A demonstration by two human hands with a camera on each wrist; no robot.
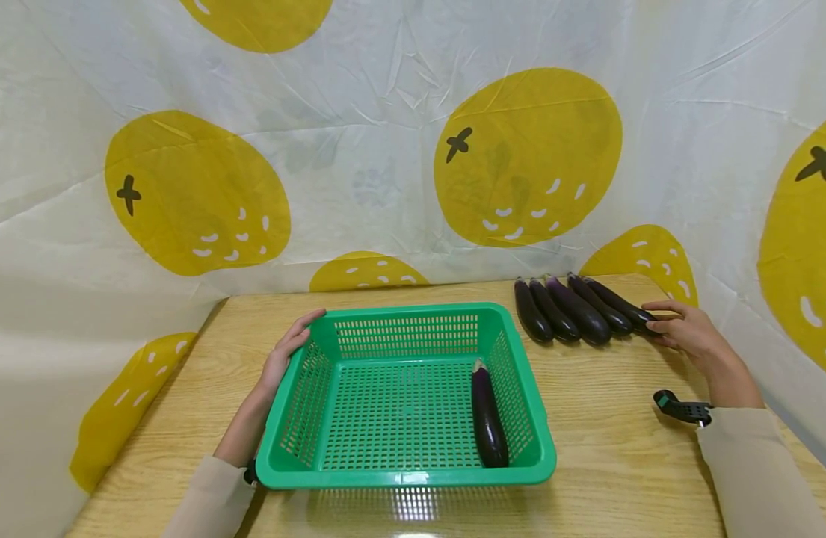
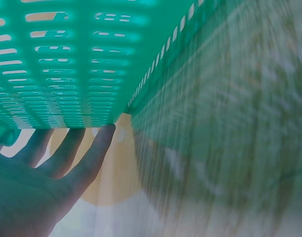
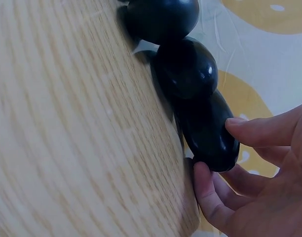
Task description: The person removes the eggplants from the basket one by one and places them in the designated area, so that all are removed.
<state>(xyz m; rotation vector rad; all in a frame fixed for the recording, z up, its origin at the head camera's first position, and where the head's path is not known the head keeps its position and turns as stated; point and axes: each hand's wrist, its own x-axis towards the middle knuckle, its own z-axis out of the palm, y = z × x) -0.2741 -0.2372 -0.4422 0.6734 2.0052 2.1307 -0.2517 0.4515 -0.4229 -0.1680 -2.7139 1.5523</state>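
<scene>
A green plastic basket with slotted walls stands on the wooden table. One dark purple eggplant lies inside along its right wall. My left hand rests against the basket's left side near the far corner. In the left wrist view its fingers stretch out along the outer wall. Several eggplants lie side by side at the table's back right. My right hand grips the near end of the rightmost eggplant, thumb on one side and fingers on the other.
A whitish cloth printed with large yellow fruit hangs behind the table and at both sides. Wooden tabletop lies between the basket and the right forearm. A black strap mount sticks out from the right wrist.
</scene>
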